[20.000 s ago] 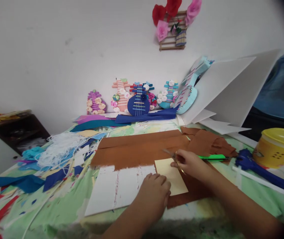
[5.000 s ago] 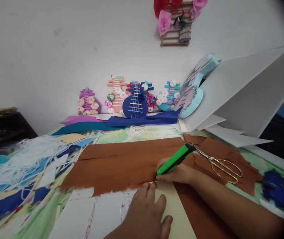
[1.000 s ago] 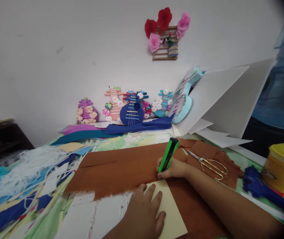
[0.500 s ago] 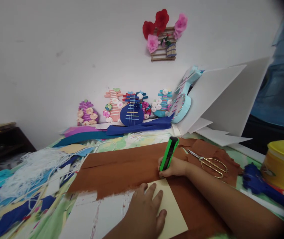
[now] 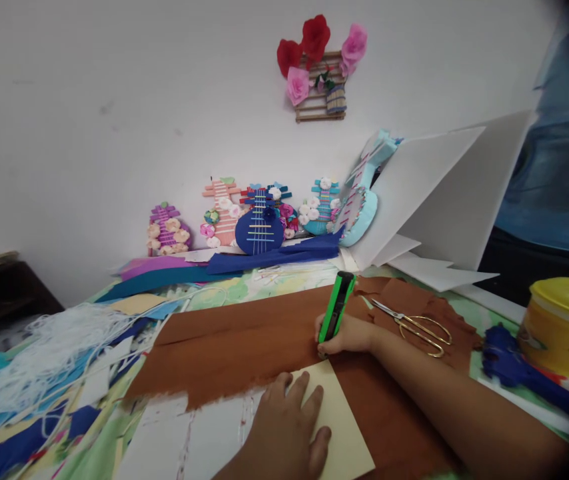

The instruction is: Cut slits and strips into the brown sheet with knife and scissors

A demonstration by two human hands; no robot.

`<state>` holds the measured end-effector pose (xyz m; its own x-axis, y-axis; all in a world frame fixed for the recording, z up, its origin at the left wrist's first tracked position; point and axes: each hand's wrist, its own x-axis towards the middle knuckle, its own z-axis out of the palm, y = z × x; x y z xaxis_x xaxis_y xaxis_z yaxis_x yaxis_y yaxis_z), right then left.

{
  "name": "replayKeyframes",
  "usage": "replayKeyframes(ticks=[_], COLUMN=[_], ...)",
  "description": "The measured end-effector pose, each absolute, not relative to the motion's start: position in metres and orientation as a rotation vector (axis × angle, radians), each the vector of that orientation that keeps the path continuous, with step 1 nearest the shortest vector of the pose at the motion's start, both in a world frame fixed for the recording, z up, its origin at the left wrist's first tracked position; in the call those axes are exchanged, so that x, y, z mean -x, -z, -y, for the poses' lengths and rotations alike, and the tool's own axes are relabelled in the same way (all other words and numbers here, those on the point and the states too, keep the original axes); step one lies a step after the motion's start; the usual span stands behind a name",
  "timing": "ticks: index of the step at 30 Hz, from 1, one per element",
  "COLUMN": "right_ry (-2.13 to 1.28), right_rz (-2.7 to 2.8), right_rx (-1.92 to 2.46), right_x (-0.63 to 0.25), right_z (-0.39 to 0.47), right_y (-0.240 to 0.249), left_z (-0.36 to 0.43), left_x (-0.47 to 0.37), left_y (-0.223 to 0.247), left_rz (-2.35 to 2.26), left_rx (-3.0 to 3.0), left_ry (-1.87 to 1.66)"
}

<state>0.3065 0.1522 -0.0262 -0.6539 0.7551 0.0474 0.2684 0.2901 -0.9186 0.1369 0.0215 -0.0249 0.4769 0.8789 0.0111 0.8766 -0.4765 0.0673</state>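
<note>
My right hand is closed around a green and black utility knife, held upright with its lower end at the top corner of a pale yellow card. The blade is hidden by the fingers. My left hand lies flat with fingers spread, resting on the yellow card and the white board beside it. Brown crepe paper with a ragged lower edge spreads under and around the card. Gold-handled scissors lie open on the brown paper, right of my right hand.
A blue glue gun and a yellow-lidded tub stand at the right. White string and paper scraps cover the left side. Decorated model lutes line the wall, beside leaning white boards.
The whole view has shifted slightly, so most things sit a little further left. Both hands and the knife keep nearly the same place on the card.
</note>
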Motion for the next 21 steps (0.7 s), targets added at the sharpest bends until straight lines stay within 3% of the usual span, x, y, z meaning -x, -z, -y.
replayKeyframes(ticks=[21], right_ry=[-1.480], right_rz=[2.015], right_rx=[0.940], right_x=[-0.3091], right_z=[-0.1514], right_y=[0.0271], left_z=[-0.0230], left_x=[-0.1370], left_y=[0.0201], left_rz=[-1.562], left_rx=[-2.589], left_ry=[-0.057])
